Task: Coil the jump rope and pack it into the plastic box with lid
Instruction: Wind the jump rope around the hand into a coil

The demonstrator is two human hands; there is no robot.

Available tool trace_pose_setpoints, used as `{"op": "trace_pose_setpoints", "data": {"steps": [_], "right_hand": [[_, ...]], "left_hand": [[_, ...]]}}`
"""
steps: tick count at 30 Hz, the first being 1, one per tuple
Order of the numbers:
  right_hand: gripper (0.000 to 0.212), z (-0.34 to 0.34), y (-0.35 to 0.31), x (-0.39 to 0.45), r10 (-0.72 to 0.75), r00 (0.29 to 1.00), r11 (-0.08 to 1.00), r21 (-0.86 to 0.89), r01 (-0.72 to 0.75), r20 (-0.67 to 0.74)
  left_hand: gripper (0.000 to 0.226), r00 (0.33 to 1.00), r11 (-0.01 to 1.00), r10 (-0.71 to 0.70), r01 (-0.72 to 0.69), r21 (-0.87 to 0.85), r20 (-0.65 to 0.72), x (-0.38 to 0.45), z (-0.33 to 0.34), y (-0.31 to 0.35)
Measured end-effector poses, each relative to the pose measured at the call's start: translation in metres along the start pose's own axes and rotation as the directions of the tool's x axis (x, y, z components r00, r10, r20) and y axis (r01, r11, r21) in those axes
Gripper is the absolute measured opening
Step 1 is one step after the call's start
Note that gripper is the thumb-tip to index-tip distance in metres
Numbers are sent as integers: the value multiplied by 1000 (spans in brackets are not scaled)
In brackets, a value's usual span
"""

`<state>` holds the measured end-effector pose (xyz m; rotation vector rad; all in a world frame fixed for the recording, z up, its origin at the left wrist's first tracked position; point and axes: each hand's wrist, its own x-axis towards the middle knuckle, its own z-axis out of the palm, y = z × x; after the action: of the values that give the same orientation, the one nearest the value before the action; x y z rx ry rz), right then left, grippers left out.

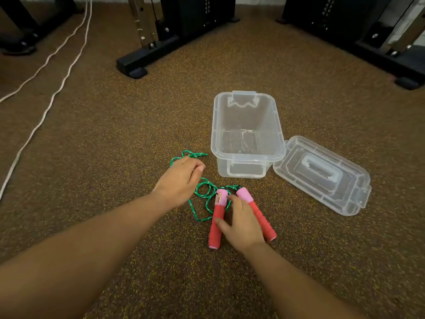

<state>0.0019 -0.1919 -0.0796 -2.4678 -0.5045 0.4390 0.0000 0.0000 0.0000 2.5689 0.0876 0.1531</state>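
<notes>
While both forearms were stretched forward over the speckled brown floor [103,139], the jump rope [202,194] was seen lying loose and uncoiled in front of the person, its green braided cord looped between the two hands. The left hand [178,180] was lowered onto the far loops of the cord, its fingers curled down towards the thumb; whether the cord was actually pinched could not be told, since the fingertips were hidden. The right hand [241,224] was laid over the pair of red-and-pink handles [216,222], with the thumb set against the left handle and the fingers bent loosely across the gap towards the right one, which lay angled away at its lower end. Just beyond the handles the clear plastic box [247,134] was stood upright and open, nothing being visible inside it. Its lid [322,176] was rested on the floor to the right, touching or nearly touching the box's near corner. Black machine frames [147,54] and a white cable [46,93] were seen further back.
</notes>
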Motion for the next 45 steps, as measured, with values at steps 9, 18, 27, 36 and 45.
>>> {"op": "trace_pose_setpoints", "data": {"steps": [9, 18, 27, 36, 45], "right_hand": [[83, 25, -20, -2, 282, 958, 941, 184, -285, 43], [46, 15, -25, 2, 438, 850, 557, 653, -513, 294], [22, -24, -54, 8, 148, 979, 541, 817, -198, 140], [29, -18, -56, -16, -176, 980, 613, 789, 33, 96], [31, -3, -57, -21, -235, 963, 676, 734, 65, 131]], "left_hand": [[28, 999, 998, -38, 38, -43, -9, -1, 2, -12], [51, 831, 733, -420, 548, -403, 366, 8, -1, -14], [99, 552, 336, -404, 831, -443, 730, 8, -11, -11], [97, 642, -36, -151, 756, -653, 752, 21, -42, -5], [50, 711, 56, -176, 698, -714, 681, 22, -53, -5]]}}
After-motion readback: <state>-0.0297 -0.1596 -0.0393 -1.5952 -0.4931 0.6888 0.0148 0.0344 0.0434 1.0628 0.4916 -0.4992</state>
